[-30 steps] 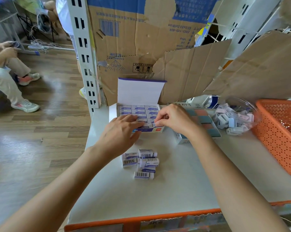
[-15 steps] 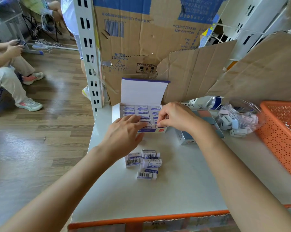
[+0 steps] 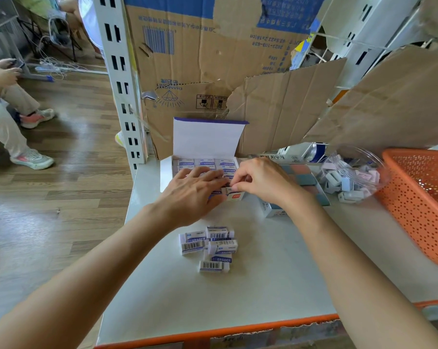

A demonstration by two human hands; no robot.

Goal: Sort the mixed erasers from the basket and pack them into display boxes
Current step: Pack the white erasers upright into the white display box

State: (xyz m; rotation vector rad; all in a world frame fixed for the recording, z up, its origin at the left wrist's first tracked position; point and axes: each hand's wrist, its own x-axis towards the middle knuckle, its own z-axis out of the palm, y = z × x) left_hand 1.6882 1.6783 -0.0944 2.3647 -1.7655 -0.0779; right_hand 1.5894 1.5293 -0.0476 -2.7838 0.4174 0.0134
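An open white display box [image 3: 166, 172] with its lid standing up sits at the table's back, and rows of blue-and-white erasers [image 3: 206, 162] lie in it. My left hand [image 3: 194, 191] lies over the box with fingers nearly straight, pressing on the packed erasers. My right hand [image 3: 262, 181] has curled fingers and pinches one eraser [image 3: 230, 190] at the box's front right corner. The two hands' fingertips almost meet there. Several loose erasers [image 3: 210, 245] lie in a small heap on the table nearer to me. The orange basket [image 3: 419, 197] stands at the right.
A second box of coloured erasers [image 3: 303, 177] sits right of my right hand. Beyond it lies a clear plastic tub of pastel erasers [image 3: 351, 177]. Cardboard sheets [image 3: 283, 109] wall the table's back. A white shelf post [image 3: 119, 79] stands at the back left corner. A seated person's legs [image 3: 9, 127] are at far left.
My left fingers have slid a little to the right across the box toward my right hand. My right hand stays at the front right corner, still pinching.
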